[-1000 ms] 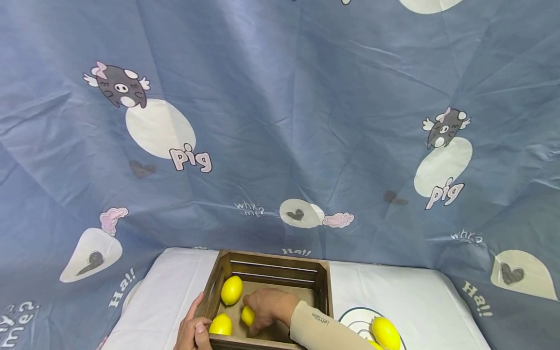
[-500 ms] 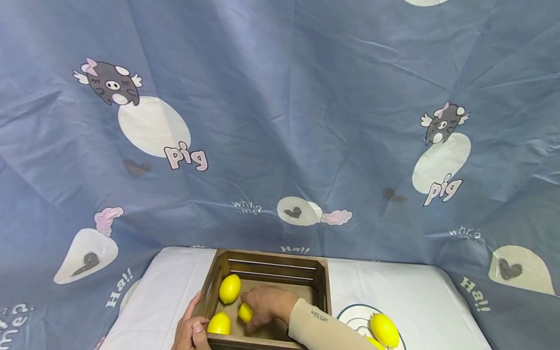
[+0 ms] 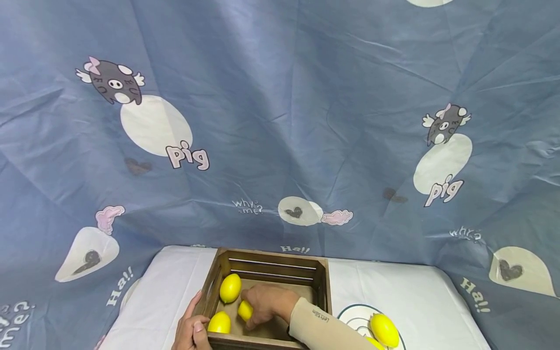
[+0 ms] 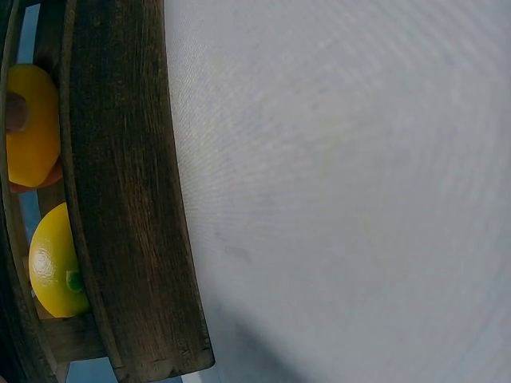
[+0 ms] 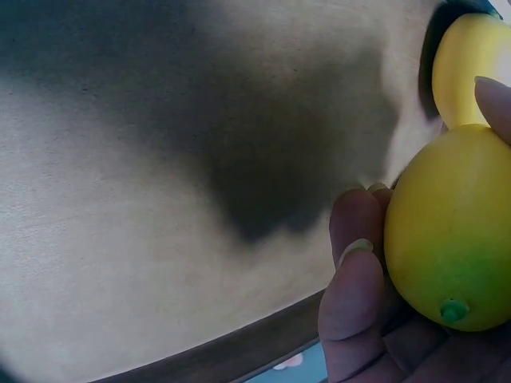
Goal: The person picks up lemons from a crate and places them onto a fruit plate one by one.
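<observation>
A brown wooden crate point(image 3: 271, 341) with slatted sides stands on the white-covered table. My left hand point(image 3: 192, 333) grips its front left corner, the thumb at the rim and fingers along the outer left wall. Inside the crate my right hand point(image 3: 269, 306) holds a yellow lemon point(image 3: 245, 311) low over the bottom, with fingers and thumb curled round it; a green stem tip point(image 5: 454, 309) shows in the right wrist view. Two more lemons lie along the left side, one towards the back point(image 3: 230, 288) and one in the front left corner point(image 3: 219, 323).
Right of the crate, a white plate point(image 3: 350, 316) with dark rings bears yellow lemons point(image 3: 385, 330), partly behind the right sleeve point(image 3: 325, 325). White cloth point(image 3: 393, 282) covers the table. A blue curtain point(image 3: 262, 146) with pig prints hangs behind and at both sides.
</observation>
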